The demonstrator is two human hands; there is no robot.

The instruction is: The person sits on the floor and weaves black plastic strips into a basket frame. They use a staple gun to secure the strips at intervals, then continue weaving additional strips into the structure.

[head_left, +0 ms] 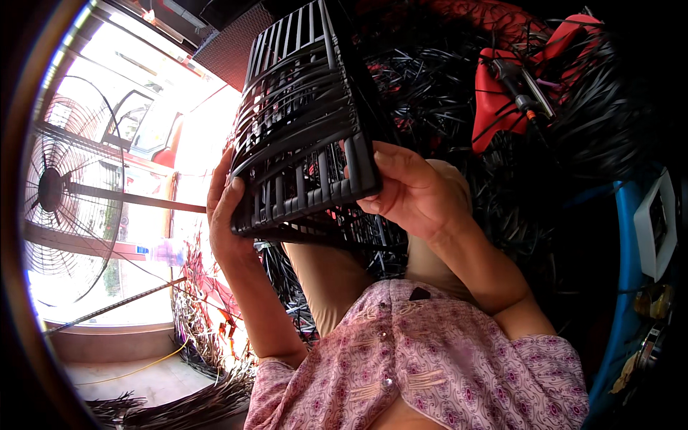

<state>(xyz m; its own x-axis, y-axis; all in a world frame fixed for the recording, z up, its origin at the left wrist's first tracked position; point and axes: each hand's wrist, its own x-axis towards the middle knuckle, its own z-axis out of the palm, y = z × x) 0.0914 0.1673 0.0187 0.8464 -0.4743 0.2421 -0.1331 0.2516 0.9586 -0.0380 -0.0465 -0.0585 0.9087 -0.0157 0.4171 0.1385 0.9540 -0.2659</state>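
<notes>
Above my lap is a black rectangular woven frame point(308, 197), tilted with its near end low. Black flat strips are wrapped along its edges and run lengthwise across it, and several loose strips point(294, 118) bow crosswise over its middle. My left hand point(228, 215) grips the near left corner, the thumb on the edge and the fingers partly hidden behind. At the near right corner my right hand point(416, 190) pinches the edge, thumb above and fingers below. The underside and the far end are partly out of sight.
A heap of black strips point(423, 89) lies beyond and right of the frame. On it rests a red plastic piece point(491, 104) beside a dark tool with an orange band point(529, 113). A round fan point(51, 190) stands left, by a bright opening. A blue rim point(625, 251) curves at right.
</notes>
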